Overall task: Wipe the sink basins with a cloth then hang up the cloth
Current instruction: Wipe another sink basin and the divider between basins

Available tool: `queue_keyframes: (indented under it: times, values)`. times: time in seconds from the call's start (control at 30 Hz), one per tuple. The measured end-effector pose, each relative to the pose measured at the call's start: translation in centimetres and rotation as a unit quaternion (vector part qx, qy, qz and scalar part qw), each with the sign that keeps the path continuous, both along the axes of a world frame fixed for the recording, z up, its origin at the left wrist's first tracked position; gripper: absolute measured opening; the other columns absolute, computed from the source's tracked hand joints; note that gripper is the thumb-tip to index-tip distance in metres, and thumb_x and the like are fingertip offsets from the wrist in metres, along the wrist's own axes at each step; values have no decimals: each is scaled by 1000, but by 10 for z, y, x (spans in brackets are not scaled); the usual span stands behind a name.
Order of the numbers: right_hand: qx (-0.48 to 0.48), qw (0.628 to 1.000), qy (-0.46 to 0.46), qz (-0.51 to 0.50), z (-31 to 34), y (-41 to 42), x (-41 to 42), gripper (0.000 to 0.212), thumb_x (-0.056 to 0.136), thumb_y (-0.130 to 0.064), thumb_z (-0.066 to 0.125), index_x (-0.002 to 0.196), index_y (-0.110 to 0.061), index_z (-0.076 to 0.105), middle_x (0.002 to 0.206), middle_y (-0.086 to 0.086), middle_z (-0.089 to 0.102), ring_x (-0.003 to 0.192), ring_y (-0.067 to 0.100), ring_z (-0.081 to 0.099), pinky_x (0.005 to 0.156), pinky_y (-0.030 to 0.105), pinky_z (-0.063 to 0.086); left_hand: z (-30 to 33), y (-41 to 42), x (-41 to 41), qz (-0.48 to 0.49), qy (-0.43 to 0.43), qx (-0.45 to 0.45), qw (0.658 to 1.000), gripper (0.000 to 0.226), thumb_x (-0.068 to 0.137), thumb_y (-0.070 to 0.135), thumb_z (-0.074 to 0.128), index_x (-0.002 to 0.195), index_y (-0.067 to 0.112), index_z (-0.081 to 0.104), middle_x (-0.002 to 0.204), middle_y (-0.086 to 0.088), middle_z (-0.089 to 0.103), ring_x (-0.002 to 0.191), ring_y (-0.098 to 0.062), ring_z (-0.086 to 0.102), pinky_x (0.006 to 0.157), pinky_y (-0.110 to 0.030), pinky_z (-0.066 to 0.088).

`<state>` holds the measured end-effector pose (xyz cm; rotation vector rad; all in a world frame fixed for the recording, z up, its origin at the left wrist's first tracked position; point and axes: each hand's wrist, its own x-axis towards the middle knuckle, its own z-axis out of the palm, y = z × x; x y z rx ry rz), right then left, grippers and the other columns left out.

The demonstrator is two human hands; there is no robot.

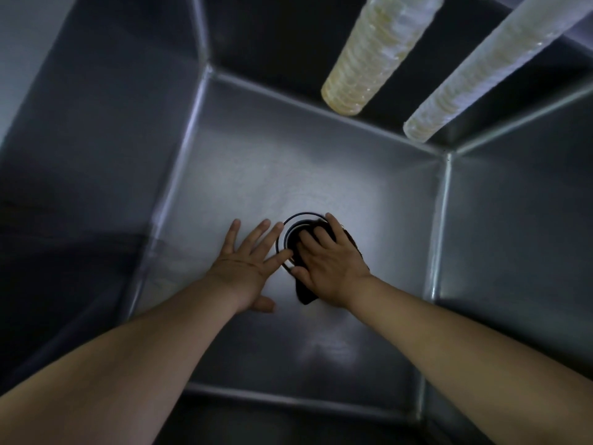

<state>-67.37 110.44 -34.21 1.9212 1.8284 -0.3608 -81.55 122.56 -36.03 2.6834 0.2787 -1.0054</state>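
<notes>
While the right hand (333, 268) presses a dark crumpled cloth (305, 292) over the drain (293, 224), fingers fairly straight, the left hand (247, 268) lies flat and spread on the sink basin (244, 175).

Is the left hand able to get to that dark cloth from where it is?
Probably yes. The left hand lies flat and open on the basin floor right beside the cloth, with nothing between; only the right hand covers it.

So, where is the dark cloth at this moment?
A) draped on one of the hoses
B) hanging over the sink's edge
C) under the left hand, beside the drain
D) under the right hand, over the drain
D: the right hand presses the cloth onto the drain, while the left hand lies flat and bare on the basin floor.
</notes>
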Motion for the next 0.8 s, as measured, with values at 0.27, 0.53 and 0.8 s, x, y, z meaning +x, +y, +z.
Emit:
queue_keyframes:
  times: [0.27, 0.53, 0.8]
  values:
    - [-11, 999, -50, 17, -4, 4, -8, 45, 98, -48, 32, 134, -28, 49, 123, 8, 53, 119, 31, 36, 112, 54, 15, 0, 0, 0, 6, -2, -6, 1000, 107, 71, 73, 52, 143, 39, -19, 113, 6, -69, 104, -14, -64, 96, -53, -37]
    - [56, 988, 98, -106, -8, 7, -2, 47, 99, -40, 30, 116, -15, 65, 119, 2, 59, 121, 23, 36, 112, 35, 2, 1, 0, 0, 5, -1, -5, 1000, 107, 72, 73, 52, 144, 38, -19, 111, 5, -69, 104, -14, -63, 94, -52, -38]
    - [113, 955, 190, -198, -10, 4, -4, 37, 99, -30, 39, 103, -12, 71, 108, 0, 60, 117, 20, 41, 107, 14, -22, 1, 0, 0, 2, 1, -9, 1000, 105, 74, 72, 51, 144, 37, -19, 113, 3, -67, 104, -16, -63, 96, -54, -35]
